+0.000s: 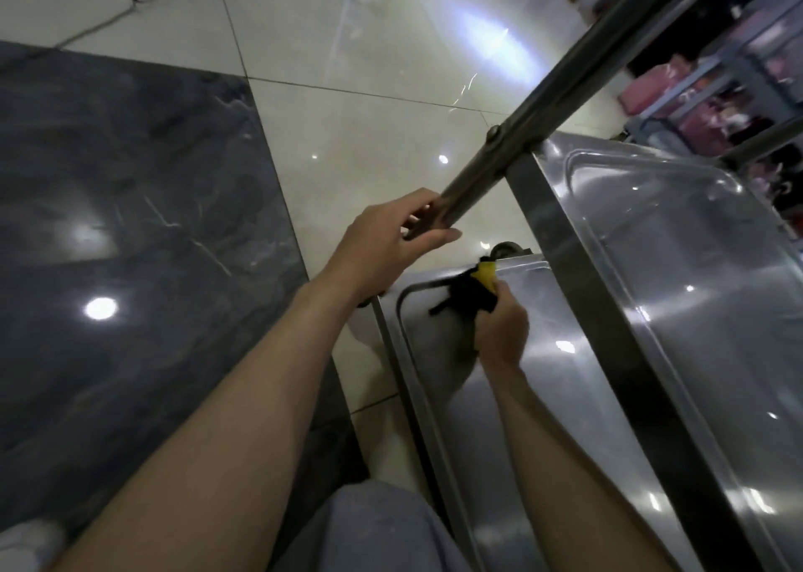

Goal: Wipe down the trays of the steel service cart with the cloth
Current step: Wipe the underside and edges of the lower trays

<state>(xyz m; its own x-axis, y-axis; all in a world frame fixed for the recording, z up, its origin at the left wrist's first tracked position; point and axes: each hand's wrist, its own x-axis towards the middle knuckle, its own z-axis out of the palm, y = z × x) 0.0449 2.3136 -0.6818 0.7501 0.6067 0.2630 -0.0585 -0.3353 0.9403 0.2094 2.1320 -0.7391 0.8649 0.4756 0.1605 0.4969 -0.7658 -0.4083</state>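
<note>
Two forearms are seen reaching fwd from the near edge, over a grey-clad knee (382,528). A white shoe (26,541) is seen at near left on the dark marble floor slab (130,224). The right hand (499,332) is curled round a black-and-yellow cloth (471,295), which is pressed on the far-left corner of the lower tray (543,397) of the steel cart. Just to the right & higher, the upper tray (673,289) is seen, w/ its dark side rail (608,332) betw. the two. The left hand (391,245) is held at the cart's upright post (543,106), fingers loosely curved round its lower end, thumb out; a firm grip can't be confirmed. A castor (506,250) is glimpsed beyond the cloth. Farther off, pale glossy floor tiles (369,50) & a cable (130,2) are seen; pink goods on shelves (717,85) at far right.
</note>
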